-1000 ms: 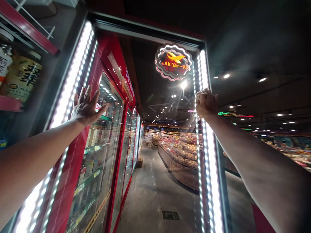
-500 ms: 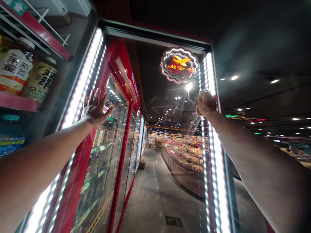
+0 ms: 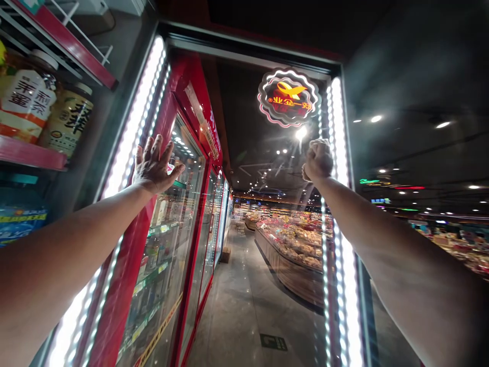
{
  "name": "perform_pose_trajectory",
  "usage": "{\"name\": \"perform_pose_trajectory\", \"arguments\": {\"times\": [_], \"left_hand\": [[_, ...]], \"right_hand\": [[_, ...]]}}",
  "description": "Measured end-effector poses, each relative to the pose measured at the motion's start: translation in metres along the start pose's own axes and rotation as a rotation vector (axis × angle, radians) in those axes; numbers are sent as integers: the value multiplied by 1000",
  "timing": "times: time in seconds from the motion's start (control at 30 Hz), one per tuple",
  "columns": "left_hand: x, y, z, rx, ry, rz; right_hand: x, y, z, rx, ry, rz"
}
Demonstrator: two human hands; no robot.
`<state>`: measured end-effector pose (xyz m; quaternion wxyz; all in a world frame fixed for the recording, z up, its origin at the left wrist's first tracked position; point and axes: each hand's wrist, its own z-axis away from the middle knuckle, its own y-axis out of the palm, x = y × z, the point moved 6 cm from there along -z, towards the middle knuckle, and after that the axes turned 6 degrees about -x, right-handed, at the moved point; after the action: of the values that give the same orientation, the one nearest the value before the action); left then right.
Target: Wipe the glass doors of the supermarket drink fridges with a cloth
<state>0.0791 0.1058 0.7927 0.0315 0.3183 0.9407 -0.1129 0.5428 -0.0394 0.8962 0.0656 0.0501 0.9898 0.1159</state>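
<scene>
I face a glass cooler door (image 3: 252,285) edged with bright light strips. My left hand (image 3: 155,163) lies flat on the glass by the left light strip (image 3: 133,122), fingers spread and empty. My right hand (image 3: 318,159) is a closed fist against the glass beside the right light strip (image 3: 338,214). Whether that fist holds anything is hidden. Both arms stretch forward and up.
Labelled bottles (image 3: 34,104) stand on a red shelf at the upper left. A lit round logo (image 3: 288,97) glows at the top of the glass. Behind the glass are red-framed coolers (image 3: 183,239), a tiled aisle and a long food counter (image 3: 294,257).
The view has shifted right and slightly down, bringing more of the bottle shelf into sight. My right fist has moved a little left, off the light strip. My left hand stays flat on the glass.
</scene>
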Motion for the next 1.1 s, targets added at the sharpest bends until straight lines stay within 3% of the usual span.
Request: {"name": "perform_pose_trajectory", "arguments": {"times": [0.1,0.17,0.27,0.33,0.4,0.5,0.57,0.7,0.8,0.87,0.97,1.03,1.1], "left_hand": [[0,0,-1,-20,30,15],[2,2,-1,-41,45,3],[4,5,-2,-66,71,-32],[4,6,-3,-80,74,-56],[4,7,-3,-87,68,-71],[5,7,-3,-84,54,-76],[5,7,-3,-81,51,-67],[5,7,-2,-95,93,-42],[6,8,-2,-104,99,-39],[7,9,-3,-103,102,-42],[8,10,-4,-92,95,-61],[10,10,-5,-82,77,-74],[10,10,-5,-80,70,-75]], "right_hand": [[42,10,2,-11,3,-57],[67,12,7,65,-130,-140],[67,4,10,101,-231,-191],[41,-3,2,25,-99,-150],[17,-5,-6,-75,126,-83],[19,3,-13,-138,291,-28],[48,12,-14,-113,211,-51],[104,17,1,34,-141,-192],[100,10,9,119,-285,-227],[74,5,3,65,-172,-179],[40,3,-11,-120,206,-81],[48,11,-14,-162,324,-57],[80,22,-14,-126,271,-77]]}}
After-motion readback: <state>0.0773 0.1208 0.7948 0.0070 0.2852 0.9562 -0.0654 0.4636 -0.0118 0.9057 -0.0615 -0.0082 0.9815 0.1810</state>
